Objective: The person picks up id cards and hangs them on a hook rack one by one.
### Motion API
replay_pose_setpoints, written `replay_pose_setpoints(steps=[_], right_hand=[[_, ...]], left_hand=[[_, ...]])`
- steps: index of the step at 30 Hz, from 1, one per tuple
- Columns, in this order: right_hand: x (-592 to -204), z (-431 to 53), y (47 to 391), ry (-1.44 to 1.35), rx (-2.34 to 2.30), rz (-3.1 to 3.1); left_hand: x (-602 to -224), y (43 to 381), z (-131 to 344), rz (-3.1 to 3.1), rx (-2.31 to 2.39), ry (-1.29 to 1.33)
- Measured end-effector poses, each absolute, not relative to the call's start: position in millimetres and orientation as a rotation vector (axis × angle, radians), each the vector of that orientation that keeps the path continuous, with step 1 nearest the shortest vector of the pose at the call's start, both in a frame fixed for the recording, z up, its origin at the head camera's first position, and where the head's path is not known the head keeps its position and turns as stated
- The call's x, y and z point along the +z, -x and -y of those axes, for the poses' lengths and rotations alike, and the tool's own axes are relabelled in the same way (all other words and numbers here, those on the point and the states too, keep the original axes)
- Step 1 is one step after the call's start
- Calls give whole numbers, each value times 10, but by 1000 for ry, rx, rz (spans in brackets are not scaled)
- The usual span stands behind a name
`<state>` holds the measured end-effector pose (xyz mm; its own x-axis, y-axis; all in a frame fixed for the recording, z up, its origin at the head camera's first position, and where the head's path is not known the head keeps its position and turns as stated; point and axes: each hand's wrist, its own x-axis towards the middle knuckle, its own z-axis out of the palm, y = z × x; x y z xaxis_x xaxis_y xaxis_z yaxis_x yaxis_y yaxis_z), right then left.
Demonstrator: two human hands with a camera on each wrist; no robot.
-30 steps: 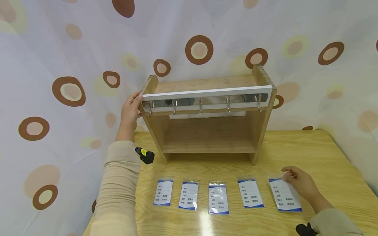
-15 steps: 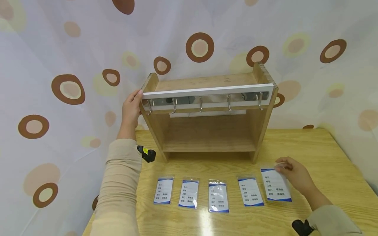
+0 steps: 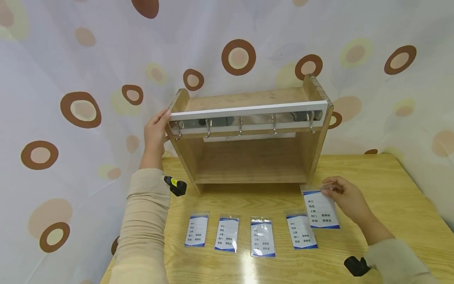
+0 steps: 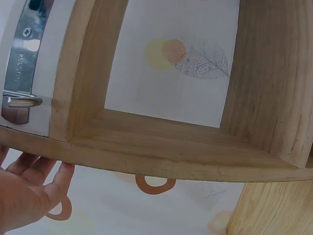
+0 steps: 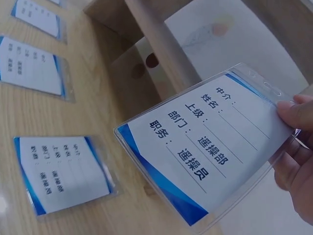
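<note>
Our right hand (image 3: 349, 201) pinches a badge (image 3: 320, 211), now lifted and freely movable; our loose-fingered left hand (image 3: 154, 135) touches the shelf (image 3: 248, 163) at left.

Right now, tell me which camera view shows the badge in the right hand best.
The right wrist view: the badge faces that camera up close, its print clear. The head view shows its front too, but smaller, in the right hand. The left wrist view does not show it.
</note>
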<state>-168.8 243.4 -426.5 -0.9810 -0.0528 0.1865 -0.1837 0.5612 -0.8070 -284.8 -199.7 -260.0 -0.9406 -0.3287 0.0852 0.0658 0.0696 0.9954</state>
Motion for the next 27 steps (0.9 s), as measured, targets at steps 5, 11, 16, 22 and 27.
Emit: replay_pose_setpoints(steps=[5,11,16,22,27], right_hand=[[-4116,-2326,1688,-216,1356,2630],[-3988,-2244,1735,-192,1370,2584],[-3878,-2212,1763,-194,1389,2525],[-3763,-2191,1775,-181,1376,2497],[-3652,-2175,1800,-222,1376,2439]], left_hand=[[-2602,2821,2013,2054,-1962,-277],[-2631,2812,2014,2006,-1972,-264],[-2636,2810,1999,1975,-1982,-261],[-2647,2806,1990,1968,-1992,-279],[-2643,2812,1987,1962,-1980,-272]])
